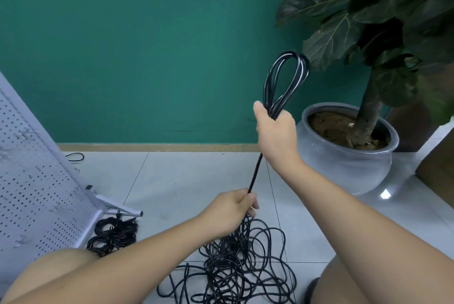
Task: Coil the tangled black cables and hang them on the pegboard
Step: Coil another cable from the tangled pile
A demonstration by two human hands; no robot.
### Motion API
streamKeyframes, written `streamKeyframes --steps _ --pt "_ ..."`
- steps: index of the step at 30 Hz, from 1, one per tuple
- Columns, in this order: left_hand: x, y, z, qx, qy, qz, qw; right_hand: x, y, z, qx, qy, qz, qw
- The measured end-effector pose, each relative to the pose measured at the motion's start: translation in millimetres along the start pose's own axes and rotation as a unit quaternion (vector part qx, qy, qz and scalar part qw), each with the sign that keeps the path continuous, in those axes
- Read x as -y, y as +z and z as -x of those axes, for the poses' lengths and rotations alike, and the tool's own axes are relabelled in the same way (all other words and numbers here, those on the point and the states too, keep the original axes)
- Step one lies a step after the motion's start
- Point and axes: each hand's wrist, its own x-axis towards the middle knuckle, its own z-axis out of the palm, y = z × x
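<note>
Currently coiling: right hand (276, 132) grips the cable loops (303, 70), left hand (233, 210) clasps the taut strand (256, 168) above the floor tangle (245, 267); next, likely another loop

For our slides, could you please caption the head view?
Right hand holds up looped black cable; left hand grips the strand rising from the tangled pile on the floor.

— Can any text, label, brand or number be read?
— None can be made out.
— Not on the pegboard (32, 176) or the grey pot (344, 168)?
— No marking is legible there, nor on the black cables (240, 274).
</note>
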Motion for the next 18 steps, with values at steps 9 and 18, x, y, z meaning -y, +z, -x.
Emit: streamKeyframes --steps 9,18 --pt "-38 -58 27 -0.08 0.105 -0.104 0.986 -12 -9 -8 0.052 -0.028 0.2 0.978" --pt "-62 -121 44 -0.196 0.207 -0.034 0.958 -12 -1 3 0.092 0.017 0.117 0.989"
